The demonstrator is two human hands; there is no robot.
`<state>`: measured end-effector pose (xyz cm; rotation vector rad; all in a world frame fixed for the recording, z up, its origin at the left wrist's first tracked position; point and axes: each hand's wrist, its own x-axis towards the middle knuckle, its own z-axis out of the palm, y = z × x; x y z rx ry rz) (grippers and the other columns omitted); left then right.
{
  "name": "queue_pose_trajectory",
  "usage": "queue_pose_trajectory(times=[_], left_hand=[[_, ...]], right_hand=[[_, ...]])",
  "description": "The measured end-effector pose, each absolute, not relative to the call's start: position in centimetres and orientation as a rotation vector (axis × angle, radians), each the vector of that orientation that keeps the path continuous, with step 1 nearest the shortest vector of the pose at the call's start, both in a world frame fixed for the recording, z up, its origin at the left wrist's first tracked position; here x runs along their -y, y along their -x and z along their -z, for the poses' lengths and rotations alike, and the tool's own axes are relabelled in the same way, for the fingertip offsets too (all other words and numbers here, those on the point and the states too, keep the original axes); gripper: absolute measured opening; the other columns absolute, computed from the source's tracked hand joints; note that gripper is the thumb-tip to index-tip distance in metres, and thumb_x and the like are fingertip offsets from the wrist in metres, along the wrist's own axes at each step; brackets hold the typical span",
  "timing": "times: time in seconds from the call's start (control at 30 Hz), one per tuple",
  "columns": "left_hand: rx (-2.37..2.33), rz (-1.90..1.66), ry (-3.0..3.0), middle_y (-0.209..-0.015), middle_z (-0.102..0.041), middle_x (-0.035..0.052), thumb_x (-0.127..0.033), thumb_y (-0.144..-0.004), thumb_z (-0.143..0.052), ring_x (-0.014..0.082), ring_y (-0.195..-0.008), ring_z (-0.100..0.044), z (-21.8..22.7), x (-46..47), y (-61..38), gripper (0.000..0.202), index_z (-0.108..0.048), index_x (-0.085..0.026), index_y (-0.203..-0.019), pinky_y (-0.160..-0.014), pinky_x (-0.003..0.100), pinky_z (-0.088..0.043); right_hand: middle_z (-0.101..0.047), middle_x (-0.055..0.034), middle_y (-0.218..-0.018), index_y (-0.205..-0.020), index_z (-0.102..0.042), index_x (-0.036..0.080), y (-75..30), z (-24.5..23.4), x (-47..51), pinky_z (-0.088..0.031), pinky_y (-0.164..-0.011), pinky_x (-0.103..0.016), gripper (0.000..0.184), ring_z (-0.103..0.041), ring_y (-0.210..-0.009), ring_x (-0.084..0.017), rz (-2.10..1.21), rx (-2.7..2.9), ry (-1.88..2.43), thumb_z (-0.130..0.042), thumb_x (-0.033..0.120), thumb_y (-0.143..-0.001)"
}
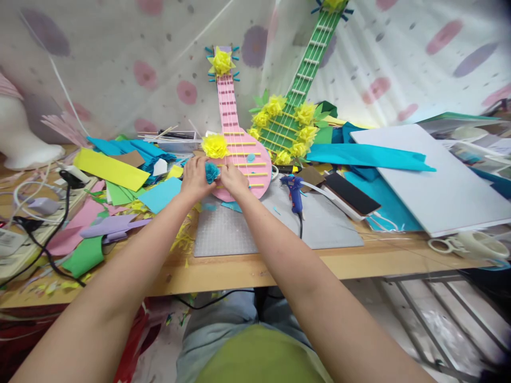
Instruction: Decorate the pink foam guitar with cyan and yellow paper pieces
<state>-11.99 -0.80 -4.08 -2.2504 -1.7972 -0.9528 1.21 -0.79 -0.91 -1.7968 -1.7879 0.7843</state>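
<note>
A pink paper guitar (258, 157) with yellow strips across its body leans against the backdrop, a yellow paper flower (215, 146) on its upper left. At its lower left edge, my left hand (195, 178) has its fingers and thumb closed on a small blue paper flower (212, 172). My right hand (233, 180) is closed just right of that flower, in front of the guitar body; what its fingertips pinch is hidden. A blue hot glue gun (294, 192) rests on the grey cutting mat (223, 234), to the right of both hands.
A green paper guitar (299, 88) ringed with yellow flowers leans at the back. Coloured paper scraps (115, 170) and cables crowd the left. On the right lie a black-topped white device (351, 194), a white board (431, 170), turquoise paper (367, 156) and tape rolls (479, 246).
</note>
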Motion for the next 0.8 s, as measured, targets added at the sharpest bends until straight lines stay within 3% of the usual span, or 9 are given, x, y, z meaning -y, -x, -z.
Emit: queue_pose_trajectory(times=[0.57,0.8], left_hand=[[1.761,0.988,2.272,-0.123,-0.048,0.0146,-0.021,-0.063,-0.06,0.0325,-0.121,-0.041,4.0,1.1,12.3,0.058,-0.041,-0.019,-0.118,-0.103,0.049,-0.031],[1.702,1.054,2.279,-0.122,-0.049,0.0134,-0.018,-0.062,-0.056,0.0316,-0.122,-0.041,3.2,2.0,13.3,0.057,-0.042,-0.02,-0.117,-0.104,0.049,-0.031]], right_hand=[[-0.062,-0.0085,-0.114,-0.115,-0.048,0.019,-1.0,1.0,-0.3,-0.042,-0.09,-0.042,0.038,-0.057,-0.108,-0.027,-0.836,1.801,1.756,-0.024,0.032,-0.088],[-0.062,-0.0081,-0.113,-0.109,-0.053,0.018,-1.6,1.8,-0.6,-0.045,-0.087,-0.039,0.036,-0.059,-0.104,-0.024,-0.822,1.803,1.715,-0.027,0.033,-0.088]])
